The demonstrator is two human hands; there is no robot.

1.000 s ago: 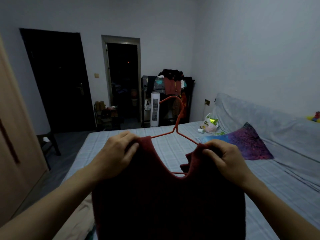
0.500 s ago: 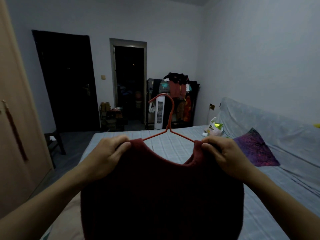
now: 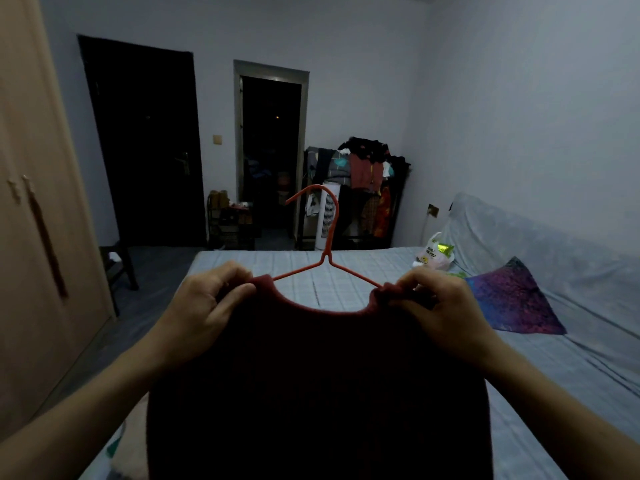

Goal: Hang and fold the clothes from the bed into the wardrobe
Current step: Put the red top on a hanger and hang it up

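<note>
— Since a second ago, what has moved?
— Our view swings left, so the tan wooden wardrobe [image 3: 38, 209] fills more of that side, and the thin orange wire hanger [image 3: 327, 251] now sits level inside the dark red ribbed knit top [image 3: 318, 386].
— How do we hold it?
— Our left hand [image 3: 204, 313] and right hand [image 3: 446, 313] each pinch a shoulder with curled fingers, above the pale checked bed [image 3: 349, 268].
— Which step?
— Seating the shoulders, we judge; next we free the hook and carry it to the wardrobe.
— Any writing?
— Print on the plastic bag [image 3: 433, 252], too small to read.
</note>
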